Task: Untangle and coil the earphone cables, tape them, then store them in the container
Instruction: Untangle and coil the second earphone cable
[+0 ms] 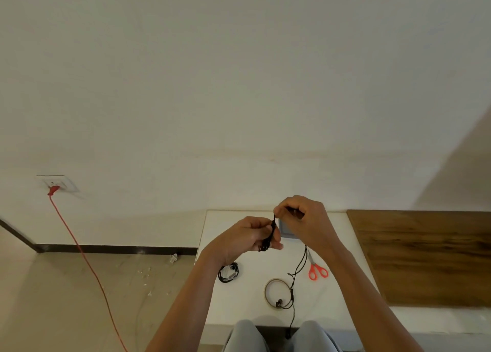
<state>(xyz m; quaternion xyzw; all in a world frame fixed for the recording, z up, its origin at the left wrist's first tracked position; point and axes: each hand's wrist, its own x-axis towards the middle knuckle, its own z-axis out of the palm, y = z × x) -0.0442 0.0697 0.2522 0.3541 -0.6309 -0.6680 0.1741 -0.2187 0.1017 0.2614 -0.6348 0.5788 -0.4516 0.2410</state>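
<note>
Above the white table [239, 304], the left hand [247, 236] curls around a small bundle of black earphone cable [269, 238], and the right hand [305, 219] pinches the strand just above it. The loose tail hanging over the tape roll [265, 289] could snag there if pulled quickly, loosening the coil. The bundle stands roughly upright, its long axis near vertical.

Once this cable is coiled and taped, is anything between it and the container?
Nothing visible does. The earphone cable, held in the left hand and right hand, is right by the grey container, which the hands mostly hide. Its loose tail crosses the tape roll lower down.
</note>
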